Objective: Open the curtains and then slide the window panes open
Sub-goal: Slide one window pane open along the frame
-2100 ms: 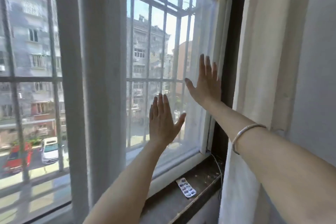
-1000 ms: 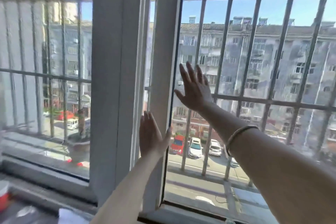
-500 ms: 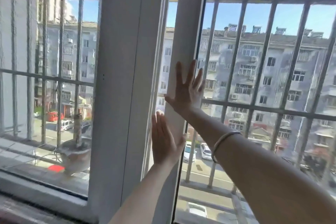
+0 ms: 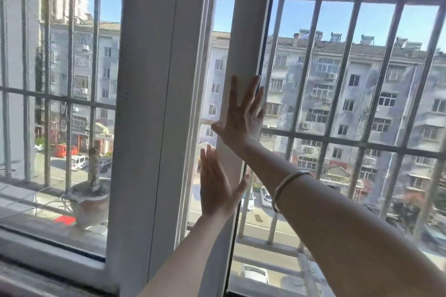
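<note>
My right hand (image 4: 242, 117) lies flat, fingers spread, on the white upright edge of the sliding window pane (image 4: 249, 31), its fingertips reaching past the edge's dark right side. Just below it my left hand (image 4: 217, 190) presses flat against the same upright, fingers together and thumb out. Neither hand grips anything. The pane's edge stands just right of the wide white middle upright (image 4: 154, 103), with a narrow strip of glass between them. No curtain is in view. I cannot tell whether the area to the right of the edge is glass or open.
Grey security bars (image 4: 347, 60) run across the whole window outside. A potted plant (image 4: 89, 202) stands on the outer ledge at the left. The inner sill (image 4: 36, 279) crosses the bottom left. A bracelet (image 4: 287, 184) sits on my right wrist.
Two seconds ago both palms were flat on the pane at the window's right end, beside the curtain. They now sit on its upright edge near the middle upright. The last half second shows almost no movement.
</note>
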Tool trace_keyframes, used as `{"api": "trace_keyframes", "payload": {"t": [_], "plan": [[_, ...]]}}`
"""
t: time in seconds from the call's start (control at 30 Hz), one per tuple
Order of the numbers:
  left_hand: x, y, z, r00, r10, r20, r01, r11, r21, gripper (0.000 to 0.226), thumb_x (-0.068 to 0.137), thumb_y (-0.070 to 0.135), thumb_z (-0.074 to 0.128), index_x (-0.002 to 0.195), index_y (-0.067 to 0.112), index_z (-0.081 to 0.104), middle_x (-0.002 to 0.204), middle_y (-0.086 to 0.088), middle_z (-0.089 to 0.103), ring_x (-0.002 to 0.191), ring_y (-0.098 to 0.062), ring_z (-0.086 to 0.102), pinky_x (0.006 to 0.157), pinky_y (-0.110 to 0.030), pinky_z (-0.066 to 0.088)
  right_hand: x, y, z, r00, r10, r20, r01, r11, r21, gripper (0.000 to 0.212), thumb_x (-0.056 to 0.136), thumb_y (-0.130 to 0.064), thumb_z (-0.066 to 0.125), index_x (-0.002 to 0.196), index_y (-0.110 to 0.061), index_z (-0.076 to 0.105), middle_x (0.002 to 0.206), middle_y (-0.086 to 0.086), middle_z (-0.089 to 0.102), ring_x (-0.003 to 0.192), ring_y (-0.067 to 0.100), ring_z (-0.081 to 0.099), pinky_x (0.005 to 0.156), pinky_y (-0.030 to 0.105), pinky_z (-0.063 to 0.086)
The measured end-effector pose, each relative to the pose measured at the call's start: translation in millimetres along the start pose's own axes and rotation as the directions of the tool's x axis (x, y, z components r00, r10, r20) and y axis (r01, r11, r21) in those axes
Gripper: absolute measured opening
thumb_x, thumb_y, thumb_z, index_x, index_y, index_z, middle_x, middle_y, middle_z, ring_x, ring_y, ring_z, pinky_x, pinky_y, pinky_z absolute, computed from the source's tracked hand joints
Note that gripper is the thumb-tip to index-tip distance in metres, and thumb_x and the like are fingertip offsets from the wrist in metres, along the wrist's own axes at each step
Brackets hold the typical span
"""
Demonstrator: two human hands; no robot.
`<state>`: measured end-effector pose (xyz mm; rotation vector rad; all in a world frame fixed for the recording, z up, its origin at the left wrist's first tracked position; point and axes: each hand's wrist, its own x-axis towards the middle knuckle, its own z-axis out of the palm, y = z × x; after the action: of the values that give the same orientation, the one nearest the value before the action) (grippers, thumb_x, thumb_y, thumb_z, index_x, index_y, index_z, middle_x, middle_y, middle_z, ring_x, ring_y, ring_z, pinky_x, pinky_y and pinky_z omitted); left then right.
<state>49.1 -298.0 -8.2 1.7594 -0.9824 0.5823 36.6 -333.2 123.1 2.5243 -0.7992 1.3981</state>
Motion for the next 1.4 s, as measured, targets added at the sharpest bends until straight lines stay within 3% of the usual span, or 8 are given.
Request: {"api": "trace_keyframes", "payload": {"t": [0.33,0.47,0.63,0.83,1.0,1.13,1.27,1.4], "plan": [[-18,53,41,0.987,0.063,0.149,-0.034,0.981,-0.189,0.108,0.057,0.086,0.013,0.131,0.017,-0.026,0.141,-0.001,-0.025,0.137,-0.014,-0.013,0.114,-0.028,0.005,-11,67,-39,0.998,0.068,0.017,-0.066,0.993,-0.098,0.113,0.072,-0.048,0.068,0.144,-0.028,-0.017,0.150,0.019,-0.028,0.140,0.036,-0.018,0.114,0.046,0.002],[-30,91,63,0.965,0.074,0.252,-0.008,0.967,-0.253,0.121,0.055,0.088,0.018,0.139,0.008,-0.018,0.153,-0.012,-0.012,0.142,-0.023,-0.003,0.113,-0.029,0.003,-21,105,-63,0.993,0.120,0.017,-0.116,0.980,-0.162,0.112,0.073,-0.048,0.067,0.143,-0.028,-0.019,0.150,0.016,-0.029,0.140,0.034,-0.020,0.114,0.046,0.004],[-45,138,92,0.938,0.173,0.300,-0.065,0.939,-0.339,0.105,0.078,0.053,0.054,0.139,0.002,-0.014,0.154,-0.017,-0.009,0.143,-0.025,-0.004,0.111,-0.024,0.001,-37,155,-93,0.997,0.075,-0.026,-0.079,0.948,-0.309,0.103,0.079,-0.041,0.062,0.144,-0.025,-0.016,0.153,0.006,-0.024,0.142,0.027,-0.017,0.109,0.036,-0.010],[-59,188,116,0.872,0.305,0.384,-0.102,0.879,-0.466,0.107,0.079,0.051,0.056,0.138,0.005,-0.020,0.153,-0.012,-0.018,0.142,-0.024,-0.007,0.114,-0.032,0.011,-50,210,-124,0.991,0.133,-0.012,-0.124,0.880,-0.459,0.094,0.084,-0.035,0.056,0.143,-0.030,-0.017,0.153,0.003,-0.025,0.141,0.021,-0.020,0.110,0.039,-0.014],[-64,219,140,0.792,0.396,0.464,-0.140,0.858,-0.495,0.109,0.078,0.058,0.051,0.135,0.009,-0.028,0.144,-0.003,-0.031,0.142,-0.026,-0.003,0.116,-0.041,0.018,-56,249,-147,0.986,0.167,0.004,-0.132,0.793,-0.595,0.087,0.088,-0.031,0.053,0.145,-0.028,-0.013,0.154,-0.007,-0.022,0.142,0.020,-0.020,0.106,0.039,-0.019],[-69,241,160,0.744,0.452,0.492,-0.129,0.819,-0.558,0.109,0.076,0.065,0.045,0.136,0.008,-0.026,0.138,-0.001,-0.035,0.141,-0.023,-0.016,0.115,-0.033,-0.002,-58,271,-164,0.979,0.206,-0.003,-0.155,0.728,-0.668,0.083,0.090,-0.026,0.049,0.145,-0.026,-0.012,0.154,-0.010,-0.019,0.141,0.020,-0.021,0.107,0.042,-0.018],[-74,261,173,0.738,0.454,0.499,-0.083,0.795,-0.601,0.134,0.042,0.095,0.009,0.137,0.007,-0.025,0.146,-0.005,-0.030,0.139,-0.019,-0.019,0.116,-0.034,-0.001,-58,285,-182,0.975,0.222,0.015,-0.133,0.634,-0.762,0.078,0.091,-0.030,0.047,0.146,-0.023,-0.008,0.156,-0.007,-0.015,0.142,0.021,-0.020,0.109,0.045,-0.016],[-80,277,186,0.740,0.472,0.479,-0.060,0.756,-0.652,0.135,0.040,0.096,0.004,0.137,0.007,-0.024,0.149,-0.008,-0.028,0.137,-0.017,-0.023,0.117,-0.035,-0.004,-57,296,-198,0.970,0.242,0.033,-0.110,0.552,-0.827,0.074,0.093,-0.032,0.046,0.147,-0.023,-0.004,0.156,-0.005,-0.011,0.143,0.021,-0.017,0.106,0.045,-0.019]]}}
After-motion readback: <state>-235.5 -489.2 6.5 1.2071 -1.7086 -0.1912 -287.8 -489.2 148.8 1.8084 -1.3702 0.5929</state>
